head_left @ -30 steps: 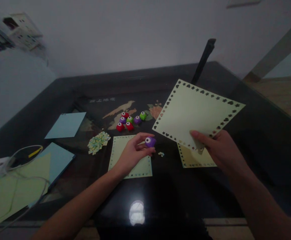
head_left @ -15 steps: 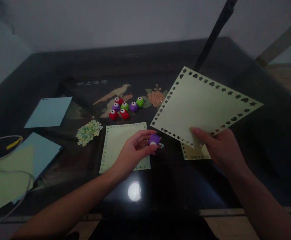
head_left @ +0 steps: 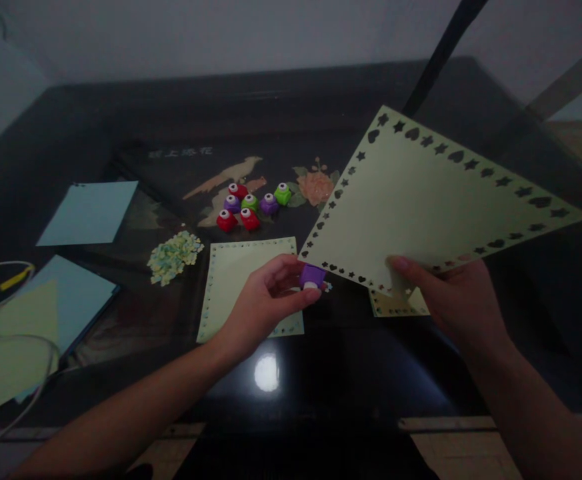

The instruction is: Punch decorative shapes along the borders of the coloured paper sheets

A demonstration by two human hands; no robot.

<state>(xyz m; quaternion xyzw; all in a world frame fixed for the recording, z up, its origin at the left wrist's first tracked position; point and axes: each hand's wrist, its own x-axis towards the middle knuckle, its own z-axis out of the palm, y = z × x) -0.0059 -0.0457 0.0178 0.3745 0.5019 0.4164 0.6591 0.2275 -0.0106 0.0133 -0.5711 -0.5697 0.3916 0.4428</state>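
Between the thumb and fingers of my left hand [head_left: 275, 293] is a small purple paper punch [head_left: 313, 275] with a white button, turned button-down. My right hand [head_left: 451, 293] pinches a pale yellow-green sheet of paper [head_left: 421, 200] by its lower edge and holds it raised and tilted. Star, heart and flower holes run along the sheet's edges. Its left corner meets the purple punch; whether it sits in the slot I cannot tell. Under my left hand lies another punched sheet [head_left: 231, 280] on the table. A further punched yellowish sheet [head_left: 395, 305] is partly hidden below the raised one.
Several red, purple and green punches [head_left: 249, 204] stand grouped on the dark glossy table [head_left: 135, 373]. Left of them is a pile of paper cutouts [head_left: 175, 257]. Blue sheets [head_left: 88, 213], a yellow-green sheet [head_left: 11, 347] and a white cable [head_left: 45, 343] lie at the left.
The raised sheet has come closer to the camera, and its left corner has met the purple punch. Both hands keep their holds. The whole view has shifted slightly.
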